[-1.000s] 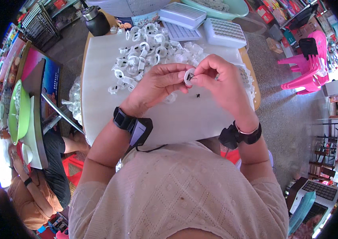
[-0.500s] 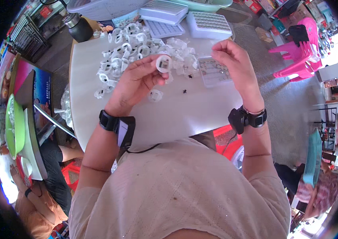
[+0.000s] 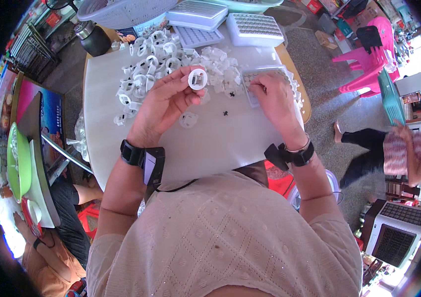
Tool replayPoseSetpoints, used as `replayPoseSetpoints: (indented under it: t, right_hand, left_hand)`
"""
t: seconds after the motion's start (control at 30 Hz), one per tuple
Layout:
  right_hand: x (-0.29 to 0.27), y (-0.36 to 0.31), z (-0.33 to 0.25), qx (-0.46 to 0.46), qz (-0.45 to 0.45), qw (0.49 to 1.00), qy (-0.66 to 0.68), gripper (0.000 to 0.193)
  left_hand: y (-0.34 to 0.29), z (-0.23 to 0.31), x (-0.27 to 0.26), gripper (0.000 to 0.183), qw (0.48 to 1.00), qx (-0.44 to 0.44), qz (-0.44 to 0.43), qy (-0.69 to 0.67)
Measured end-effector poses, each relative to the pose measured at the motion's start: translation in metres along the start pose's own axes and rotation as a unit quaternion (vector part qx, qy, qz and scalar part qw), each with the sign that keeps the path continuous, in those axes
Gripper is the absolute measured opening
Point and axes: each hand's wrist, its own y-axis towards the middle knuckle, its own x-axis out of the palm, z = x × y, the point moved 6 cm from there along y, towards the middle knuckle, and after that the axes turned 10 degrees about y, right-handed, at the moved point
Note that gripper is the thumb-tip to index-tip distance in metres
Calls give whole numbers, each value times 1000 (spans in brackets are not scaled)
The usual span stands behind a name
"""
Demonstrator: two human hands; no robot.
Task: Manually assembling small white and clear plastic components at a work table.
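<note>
Between its thumb and fingers my left hand holds up a round white plastic part, with a small insert in its middle. My right hand is over a shallow clear tray of small pale pieces, its fingers curled and pinched; what they hold, if anything, is hidden. Beyond my left hand lies a pile of similar white ring-shaped parts. One loose white part rests just below that hand. Two tiny black pieces lie between my hands, the nearer black piece on bare tabletop.
Stacked white trays and a lavender basket stand at the table's far edge, beside a dark flask. Pink chairs are at the right. One person walks there; another person sits at the left.
My right hand has come down and leftward from beside the tray to over it. My left hand still holds the white part, turned slightly. The person at the right has moved farther forward carrying teal stacked things.
</note>
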Motion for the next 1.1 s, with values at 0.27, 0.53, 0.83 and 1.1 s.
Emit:
replayPoseSetpoints:
  t: [0.27,0.53,0.83,1.1]
  right_hand:
    - [-4,-3,-11,20,52,998,34,4]
    - [-5,8,-96,-173,76,975,115,9]
    - [8,6,-115,-258,55,964,37,10]
    - [17,4,-111,-276,43,960,3,9]
  left_hand:
    - [-1,6,7,37,1000,6,2,19]
    - [-1,-1,15,35,998,-31,-11,46]
    - [-8,-2,10,34,996,-38,22,82]
    - [-7,-4,7,32,994,-63,25,87]
